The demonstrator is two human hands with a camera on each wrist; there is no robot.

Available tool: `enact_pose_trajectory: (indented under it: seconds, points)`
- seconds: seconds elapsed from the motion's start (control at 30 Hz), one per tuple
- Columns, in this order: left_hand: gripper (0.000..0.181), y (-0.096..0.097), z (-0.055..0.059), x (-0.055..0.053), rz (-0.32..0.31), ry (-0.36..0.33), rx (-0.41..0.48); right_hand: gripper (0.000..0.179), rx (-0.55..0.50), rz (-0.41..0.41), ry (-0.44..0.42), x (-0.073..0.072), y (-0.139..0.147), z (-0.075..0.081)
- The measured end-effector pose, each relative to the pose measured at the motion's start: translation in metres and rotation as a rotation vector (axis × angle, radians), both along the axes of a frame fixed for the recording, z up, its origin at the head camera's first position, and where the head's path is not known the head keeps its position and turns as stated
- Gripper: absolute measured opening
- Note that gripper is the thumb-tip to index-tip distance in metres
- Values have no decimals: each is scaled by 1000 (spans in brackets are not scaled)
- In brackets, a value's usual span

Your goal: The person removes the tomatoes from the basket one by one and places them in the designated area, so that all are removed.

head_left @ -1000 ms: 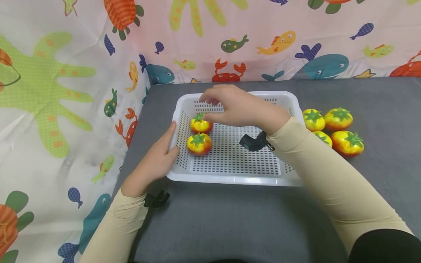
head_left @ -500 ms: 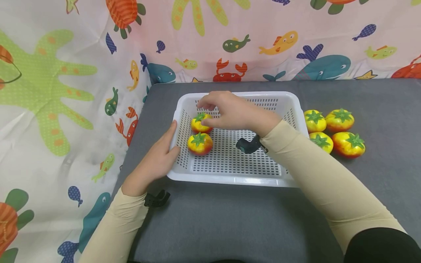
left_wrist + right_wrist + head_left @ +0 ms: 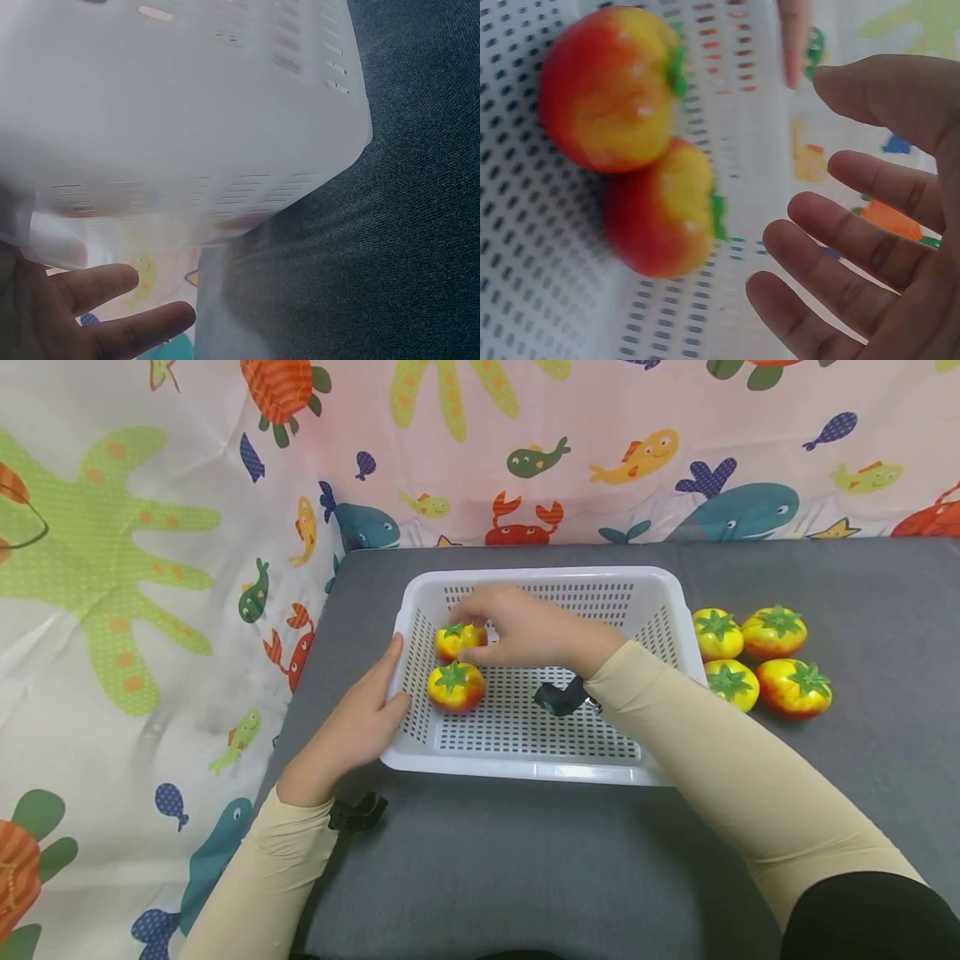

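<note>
A white perforated plastic basket [image 3: 540, 770] lies on the grey table. Two yellow-and-red tomatoes with green star-shaped tops are against its left side: a near tomato [image 3: 456, 690] and a far tomato [image 3: 452, 647]. My left hand [image 3: 360, 718] grips the basket's left rim, thumb over the edge; two fingers [image 3: 142, 330] show outside the wall in the left wrist view. My right hand [image 3: 528, 628] is inside the basket, just right of the far tomato. In the right wrist view its fingers [image 3: 855, 247] are spread and relaxed, apart from both tomatoes, holding nothing.
Several more tomatoes [image 3: 774, 633] sit in a cluster on the table right of the basket, near the right forearm. A printed sea-animal curtain [image 3: 592, 410] stands behind and along the left of the table.
My right hand has lowered into the basket and moved slightly nearer, down to the far tomato's side. My left hand and the basket stay in place.
</note>
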State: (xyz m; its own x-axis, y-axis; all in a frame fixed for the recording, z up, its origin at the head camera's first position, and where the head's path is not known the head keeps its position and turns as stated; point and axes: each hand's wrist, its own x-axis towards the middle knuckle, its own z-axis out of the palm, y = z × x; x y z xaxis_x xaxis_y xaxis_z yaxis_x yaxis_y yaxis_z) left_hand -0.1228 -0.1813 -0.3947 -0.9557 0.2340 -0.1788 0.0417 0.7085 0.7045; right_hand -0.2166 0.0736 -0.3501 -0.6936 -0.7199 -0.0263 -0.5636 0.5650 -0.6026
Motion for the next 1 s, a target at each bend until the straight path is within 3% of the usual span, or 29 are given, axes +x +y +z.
enact_pose_trajectory:
  seconds: [0.2,0.73,1.0]
  points:
    - [81,-1,0,-1,-3,13,-4,53,58,35,7,2,-6,-12]
    - [81,-1,1,0,-29,15,-30,57,114,85,34,10,-13,-25]
    - [81,-1,2,2,-13,25,-34,52,148,113,64,11,-18,-28]
